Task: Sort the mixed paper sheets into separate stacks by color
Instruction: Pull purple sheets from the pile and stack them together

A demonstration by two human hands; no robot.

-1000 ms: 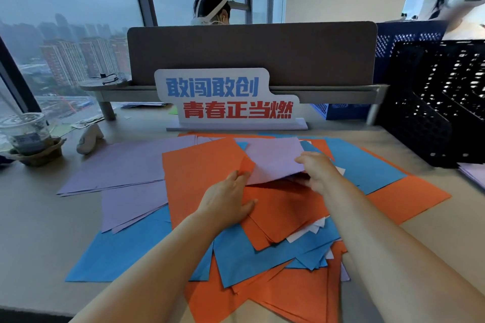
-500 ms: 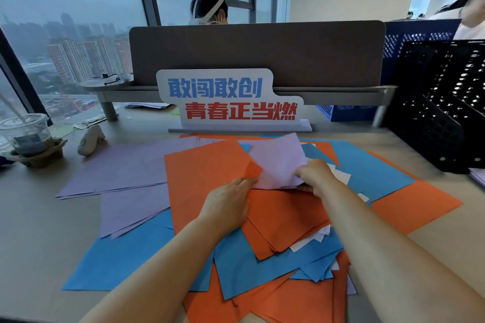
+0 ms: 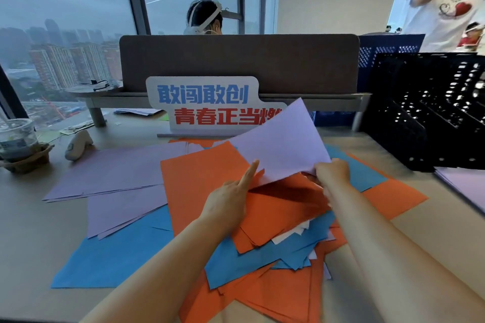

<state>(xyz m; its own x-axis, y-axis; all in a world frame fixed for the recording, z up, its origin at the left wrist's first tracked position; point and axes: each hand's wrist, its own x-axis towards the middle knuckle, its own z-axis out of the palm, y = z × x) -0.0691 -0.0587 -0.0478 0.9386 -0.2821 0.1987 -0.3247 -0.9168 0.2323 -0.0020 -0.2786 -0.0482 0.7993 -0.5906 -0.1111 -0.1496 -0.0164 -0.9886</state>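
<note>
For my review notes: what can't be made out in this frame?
- Head view, right hand: grip fingertips hidden under the lifted purple sheet.
- Head view, sign: last red character covered by that sheet.
- Head view, purple stack at right: cut off by frame edge.
- Head view, white paper: mostly buried under orange sheets.

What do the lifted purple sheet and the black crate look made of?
The purple sheet looks like thin matte paper: it curves where the right hand lifts it. The black crate is probably rigid moulded plastic: perforated walls, slight gloss.

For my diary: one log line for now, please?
right hand: pinches raised purple paper sheet | left hand: rests on orange paper sheets
</note>
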